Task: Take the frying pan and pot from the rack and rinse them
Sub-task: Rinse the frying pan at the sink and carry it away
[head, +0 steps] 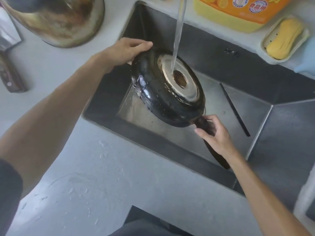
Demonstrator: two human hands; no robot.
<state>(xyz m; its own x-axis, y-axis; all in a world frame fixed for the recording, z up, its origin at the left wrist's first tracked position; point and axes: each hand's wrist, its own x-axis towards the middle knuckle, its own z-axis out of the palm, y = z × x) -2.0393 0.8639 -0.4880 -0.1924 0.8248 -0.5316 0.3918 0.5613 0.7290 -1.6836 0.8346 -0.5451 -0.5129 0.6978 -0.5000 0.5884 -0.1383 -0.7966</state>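
1. On the wet counter nearest me, drops of water are lying just in front of the sink.
2. Over the basin, my right hand is gripping the dark handle where it meets the frying pan, fingers curled round it.
3. I am holding the pan upside down and tilted above the sink, not touching its floor, with the pale ring on its underside facing up.
4. My left hand is steadying the far rim, fingers wrapped over the edge and the thumb lying along the top.
5. The stream of water is falling onto the middle of the underside and running off the black wall.
6. I am judging the pan as off the rack and partway through its rinse; whether its inside has been rinsed I cannot tell.
7. Farther left on the counter a metal pot is sitting, apparently waiting for its rinse, with a knife near it.
8. At the back, a bar of yellow soap is lying in its dish beside a yellow and orange bottle; its label carries characters too blurred for me to read.
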